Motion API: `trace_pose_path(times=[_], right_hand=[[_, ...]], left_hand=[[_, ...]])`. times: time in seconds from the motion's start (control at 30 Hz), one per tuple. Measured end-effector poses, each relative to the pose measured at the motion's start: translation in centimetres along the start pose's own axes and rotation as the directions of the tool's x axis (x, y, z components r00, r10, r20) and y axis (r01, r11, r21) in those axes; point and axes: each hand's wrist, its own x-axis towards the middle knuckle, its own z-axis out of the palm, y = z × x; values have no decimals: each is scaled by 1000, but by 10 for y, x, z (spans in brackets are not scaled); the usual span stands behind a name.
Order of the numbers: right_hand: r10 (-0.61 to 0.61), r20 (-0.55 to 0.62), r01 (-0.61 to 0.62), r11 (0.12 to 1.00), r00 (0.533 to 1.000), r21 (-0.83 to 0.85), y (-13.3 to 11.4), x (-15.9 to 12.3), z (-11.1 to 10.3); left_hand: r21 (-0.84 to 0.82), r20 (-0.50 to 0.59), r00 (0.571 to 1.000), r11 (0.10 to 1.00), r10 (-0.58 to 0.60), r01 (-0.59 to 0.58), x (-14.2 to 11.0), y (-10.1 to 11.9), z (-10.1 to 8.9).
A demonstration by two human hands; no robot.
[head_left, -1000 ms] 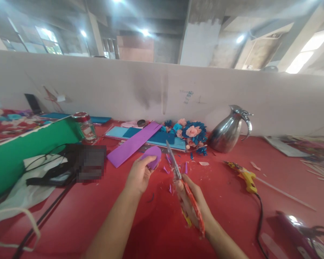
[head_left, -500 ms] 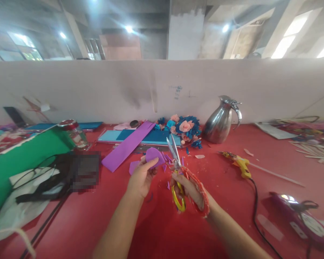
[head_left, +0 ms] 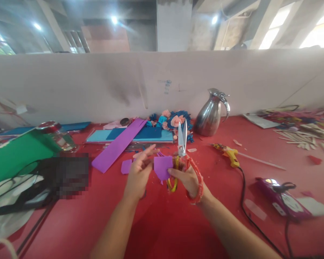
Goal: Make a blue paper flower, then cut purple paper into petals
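My right hand grips red and yellow scissors, blades pointing up and nearly closed. Its thumb also pinches a small purple foam piece against the scissor handle. My left hand is just left of that piece, fingers stretched out and apart, fingertips near its upper edge. Another small purple offcut lies on the red table left of my left hand. A long purple foam strip lies further back.
Behind stand blue foam sheets, a bunch of paper flowers and a steel jug. A yellow glue gun with black cord lies right; a purple device further right. Green sheet, glass jar and black cables sit left.
The scissors swung upright in my right hand. The purple piece passed from my left hand's grip to my right thumb, my left fingers opened, and an offcut now lies on the table.
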Motion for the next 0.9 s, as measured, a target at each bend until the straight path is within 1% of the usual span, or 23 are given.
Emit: trace_pose_path(times=[0.07,0.13,0.2,0.27,0.33,0.4,0.47,0.5,0.6,0.7,0.8,0.9], right_hand=[[-55,-3,55,996,998,-69,-1,0,0],[-95,12,95,986,995,-139,-2,-2,1],[-109,29,113,976,994,-188,-3,-4,2],[-102,45,109,969,994,-223,-4,-6,3],[-71,78,89,957,994,-276,-4,-9,3],[-36,131,81,932,991,-354,-3,-12,3],[-16,203,111,879,979,-463,-1,-15,2],[-11,246,143,839,969,-526,0,-17,2],[-50,355,295,670,933,-682,5,-21,1],[-141,394,407,516,908,-754,5,-22,0],[-185,412,451,423,892,-786,2,-22,-1],[-193,405,449,382,894,-808,0,-20,-1]], left_hand=[[-54,32,986,985,-165,167,0,-1,0],[-29,108,954,958,-281,285,0,-3,0],[16,142,937,947,-319,320,0,-5,0],[-36,88,941,943,-326,330,1,-6,0],[-194,-15,942,925,-336,327,3,-4,-1],[-355,-121,927,888,-355,293,6,1,-3],[-467,-195,908,849,-371,247,9,6,-7],[-504,-214,902,834,-375,227,10,8,-9],[-569,-220,910,804,-352,173,13,10,-14],[-608,-205,932,785,-301,120,13,11,-17],[-621,-197,941,778,-274,96,13,12,-18],[-601,-199,949,796,-244,79,13,13,-19]])
